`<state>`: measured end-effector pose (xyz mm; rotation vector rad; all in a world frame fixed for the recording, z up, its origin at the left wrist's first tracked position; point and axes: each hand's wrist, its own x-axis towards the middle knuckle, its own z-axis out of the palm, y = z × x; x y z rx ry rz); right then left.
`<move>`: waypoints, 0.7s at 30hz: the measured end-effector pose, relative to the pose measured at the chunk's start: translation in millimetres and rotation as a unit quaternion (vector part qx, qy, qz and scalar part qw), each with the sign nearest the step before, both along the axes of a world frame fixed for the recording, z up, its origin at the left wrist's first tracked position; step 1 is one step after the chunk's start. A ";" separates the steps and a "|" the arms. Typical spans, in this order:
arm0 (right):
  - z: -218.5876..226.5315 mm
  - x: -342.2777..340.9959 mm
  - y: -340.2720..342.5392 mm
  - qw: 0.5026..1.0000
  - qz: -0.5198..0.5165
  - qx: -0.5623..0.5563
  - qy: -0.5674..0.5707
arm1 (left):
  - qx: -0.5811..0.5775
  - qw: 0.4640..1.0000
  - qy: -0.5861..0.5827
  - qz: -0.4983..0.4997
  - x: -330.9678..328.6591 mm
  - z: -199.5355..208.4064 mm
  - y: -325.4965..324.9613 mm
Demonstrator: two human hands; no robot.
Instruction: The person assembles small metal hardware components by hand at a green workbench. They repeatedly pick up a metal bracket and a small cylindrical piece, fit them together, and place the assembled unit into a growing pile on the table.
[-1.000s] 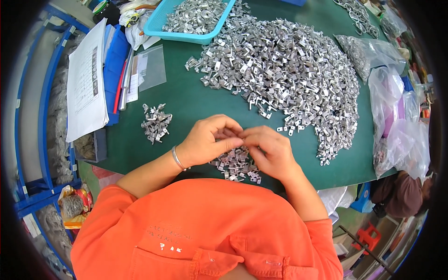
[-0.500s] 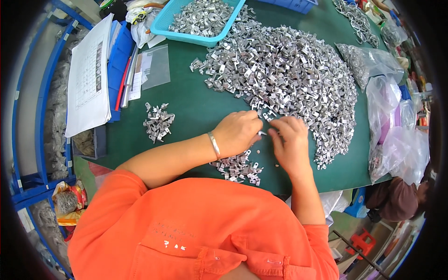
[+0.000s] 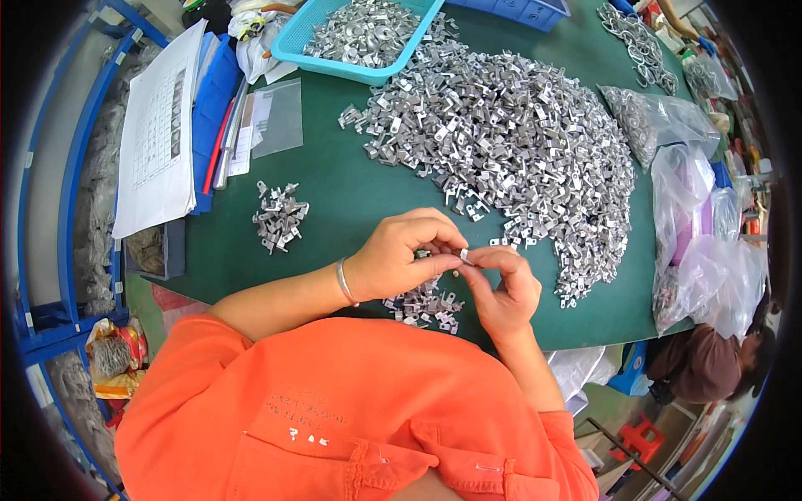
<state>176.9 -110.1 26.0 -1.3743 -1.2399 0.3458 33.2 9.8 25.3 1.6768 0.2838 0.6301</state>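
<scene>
My left hand (image 3: 407,250) and my right hand (image 3: 504,288) meet above the near part of the green table, in front of my body. Pinched between the fingertips of both is a small metal bracket (image 3: 465,257), a silvery bent piece. Beyond my hands spreads a large heap of metal brackets (image 3: 518,134) of the same look. A smaller pile of brackets (image 3: 424,306) lies close to me, partly hidden under my left hand. Farther left sits another small pile of brackets (image 3: 281,217), well apart from my hands.
At the back stand a turquoise basket (image 3: 380,73) of metal parts and a blue bin (image 3: 535,15). Papers (image 3: 159,138) lean on a blue tray at left. Plastic bags (image 3: 689,242) line the right edge, near a metal chain (image 3: 642,46). Another person (image 3: 706,363) is at far right.
Both hands have drawn back from the heap's near edge toward my body. They have come together, and a bracket now shows between their fingertips.
</scene>
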 end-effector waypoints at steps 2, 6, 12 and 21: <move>2.1 9.1 5.6 0.996 0.034 -0.011 -0.084 | 0.060 0.998 0.001 0.033 -9.7 7.3 2.9; -9.9 32.3 20.3 0.962 -0.044 -0.087 -0.256 | 0.210 0.944 0.058 0.247 -53.3 20.7 36.3; -15.5 38.7 31.4 0.934 -0.041 -0.110 -0.336 | 0.211 0.856 0.360 0.304 -135.6 20.6 77.6; 11.8 19.5 9.8 0.749 0.170 -0.246 0.591 | 0.184 0.936 0.152 0.260 -77.2 19.2 52.5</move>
